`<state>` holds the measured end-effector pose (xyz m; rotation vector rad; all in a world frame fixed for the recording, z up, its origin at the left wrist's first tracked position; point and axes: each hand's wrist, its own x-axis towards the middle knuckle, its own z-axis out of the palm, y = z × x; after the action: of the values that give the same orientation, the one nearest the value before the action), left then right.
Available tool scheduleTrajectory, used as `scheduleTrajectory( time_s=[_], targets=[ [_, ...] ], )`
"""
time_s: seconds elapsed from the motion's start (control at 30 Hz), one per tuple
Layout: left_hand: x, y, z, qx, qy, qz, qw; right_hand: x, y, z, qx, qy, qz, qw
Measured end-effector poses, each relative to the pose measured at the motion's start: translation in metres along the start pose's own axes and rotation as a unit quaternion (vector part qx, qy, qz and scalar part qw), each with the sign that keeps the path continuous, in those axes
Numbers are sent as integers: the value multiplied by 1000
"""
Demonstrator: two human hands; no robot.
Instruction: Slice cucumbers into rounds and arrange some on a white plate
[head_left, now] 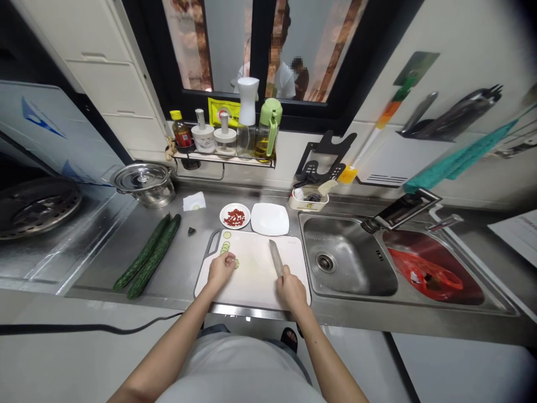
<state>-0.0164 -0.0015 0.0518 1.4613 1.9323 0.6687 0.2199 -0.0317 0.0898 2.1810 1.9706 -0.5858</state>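
A white cutting board lies on the steel counter before me. My left hand rests on its left part, fingers curled over cucumber slices that lie in a short row. My right hand grips the handle of a knife, whose blade points away from me over the board's middle. Two whole cucumbers lie side by side on the counter left of the board.
Behind the board stand a small plate of red pieces and an empty white square plate. A sink is to the right, with a red bag in a basin. A lidded pot and a condiment rack are at the back.
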Motion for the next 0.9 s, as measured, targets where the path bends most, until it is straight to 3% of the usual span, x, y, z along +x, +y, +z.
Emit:
scheduleTrajectory(
  time_s=[0.3, 0.7, 0.9],
  targets=[
    [-7, -37, -15, 14, 21, -46, 999, 1, 0, 0, -3, 8, -10, 1000],
    [-18, -32, -27, 120, 24, -28, 992, 2, -1, -3, -2, -6, -8, 1000],
    [-10, -37, -25, 122, 42, -35, 991, 3, -1, -2, 0, -1, -10, 1000]
  ],
)
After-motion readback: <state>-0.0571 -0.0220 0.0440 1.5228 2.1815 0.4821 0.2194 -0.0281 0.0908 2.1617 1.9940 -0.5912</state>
